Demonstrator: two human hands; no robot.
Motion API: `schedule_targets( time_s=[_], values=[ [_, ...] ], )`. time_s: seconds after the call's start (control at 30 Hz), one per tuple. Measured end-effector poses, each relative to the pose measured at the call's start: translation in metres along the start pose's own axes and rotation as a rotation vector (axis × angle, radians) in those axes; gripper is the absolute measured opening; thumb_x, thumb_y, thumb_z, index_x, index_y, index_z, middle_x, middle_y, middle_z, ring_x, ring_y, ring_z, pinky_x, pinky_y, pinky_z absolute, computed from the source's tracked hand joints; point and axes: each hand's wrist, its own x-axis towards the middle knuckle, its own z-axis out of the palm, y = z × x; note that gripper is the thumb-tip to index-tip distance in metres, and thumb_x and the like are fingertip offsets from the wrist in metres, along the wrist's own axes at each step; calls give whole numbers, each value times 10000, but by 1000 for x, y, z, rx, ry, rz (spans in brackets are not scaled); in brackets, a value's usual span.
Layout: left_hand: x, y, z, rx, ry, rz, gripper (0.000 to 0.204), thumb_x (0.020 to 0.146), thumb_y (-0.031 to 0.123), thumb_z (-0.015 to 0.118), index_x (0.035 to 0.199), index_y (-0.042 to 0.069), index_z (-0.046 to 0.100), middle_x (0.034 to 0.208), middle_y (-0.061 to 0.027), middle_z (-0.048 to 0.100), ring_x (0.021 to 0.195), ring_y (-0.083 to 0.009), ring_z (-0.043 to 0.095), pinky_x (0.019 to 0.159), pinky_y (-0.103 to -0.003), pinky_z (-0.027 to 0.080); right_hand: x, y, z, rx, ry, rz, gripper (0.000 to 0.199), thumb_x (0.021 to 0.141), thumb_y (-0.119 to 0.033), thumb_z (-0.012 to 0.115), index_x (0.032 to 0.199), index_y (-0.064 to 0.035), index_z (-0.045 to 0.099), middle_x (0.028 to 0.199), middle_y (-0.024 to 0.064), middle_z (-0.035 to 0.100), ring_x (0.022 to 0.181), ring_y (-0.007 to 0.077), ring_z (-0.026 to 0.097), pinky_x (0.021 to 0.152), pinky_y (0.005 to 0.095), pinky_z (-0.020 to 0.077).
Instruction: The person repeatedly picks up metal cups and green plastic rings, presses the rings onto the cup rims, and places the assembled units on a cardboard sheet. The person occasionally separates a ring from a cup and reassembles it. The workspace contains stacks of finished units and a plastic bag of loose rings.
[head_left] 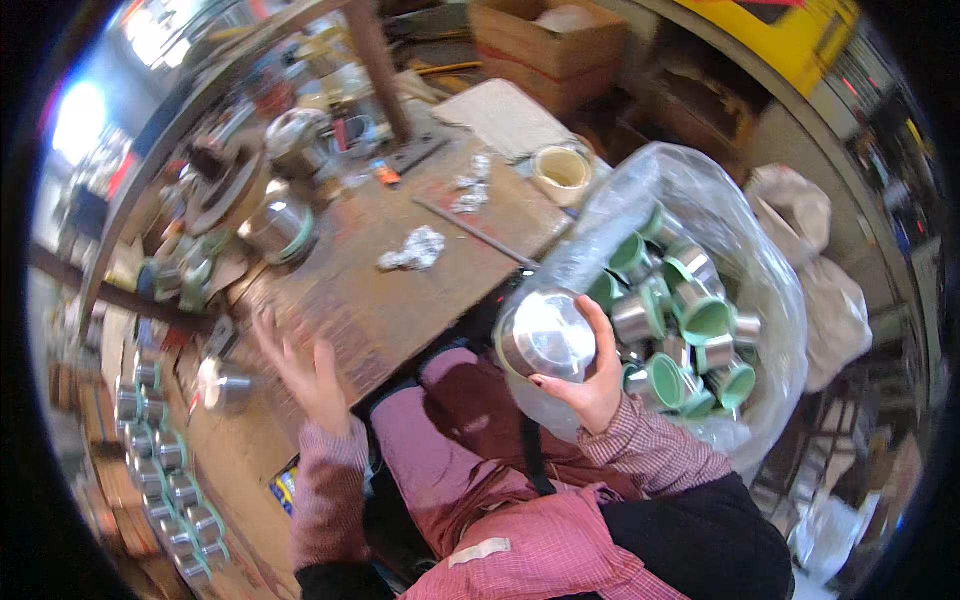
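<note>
My right hand [592, 385] grips a shiny metal cup [545, 330] by its side, thumb and fingers around its edge. The cup is above my lap, its round silvery face turned up, with a thin pale rim showing at the left. My left hand [305, 375] is empty, fingers spread, over the near left edge of the wooden bench [400, 310]. Beside it a metal cup [225, 387] lies on its side. To the right of my right hand, a large clear plastic bag [775, 270] holds several metal cups with green rims or linings [705, 320].
Rows of metal cups [170, 450] stand at the lower left. Crumpled foil [412, 250], a thin rod [470, 230] and a tape roll [561, 172] lie on the bench. A larger metal pot [280, 225] sits by a post. Behind is a cardboard box [545, 55].
</note>
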Motion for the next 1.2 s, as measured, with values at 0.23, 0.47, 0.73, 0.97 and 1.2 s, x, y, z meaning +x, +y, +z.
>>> schedule_targets(
  time_s=[0.23,0.47,0.73,0.97,1.2],
  values=[
    [-114,32,35,188,-335,216,488,855,81,642,1324,-39,579,1330,-192,570,1261,-328,536,1120,-478,386,3,7,-107,-55,346,47,1041,684,-123,898,1557,-1,345,1527,165,435,1411,265,438,1178,388,360],
    [-140,26,91,37,-682,-30,280,835,-18,665,1110,-15,716,1069,-148,707,1041,-306,651,959,-389,501,41,97,-257,-546,780,-63,813,763,-139,852,1476,-20,479,1462,166,513,1346,284,500,1157,388,370],
    [-155,22,81,44,-727,-167,284,855,-35,631,1126,-22,713,1020,-131,722,964,-246,684,885,-341,526,69,209,-340,-1007,526,674,753,762,-295,857,1454,-198,575,1643,244,286,1492,400,328,1221,447,300],
    [-173,16,52,94,-607,-275,275,880,-83,567,1108,-32,711,981,-86,709,940,-172,673,834,-279,523,86,163,-297,-1147,451,-41,628,806,-224,807,1401,-222,607,1586,159,392,1463,392,362,1192,504,332],
    [-148,32,123,255,-731,189,437,804,25,720,1239,47,683,1302,-156,611,1219,-365,559,1044,-441,448,190,213,-338,-1173,294,92,737,912,-330,714,1571,-260,391,1646,101,337,1492,367,346,1194,585,302]
  ],
)
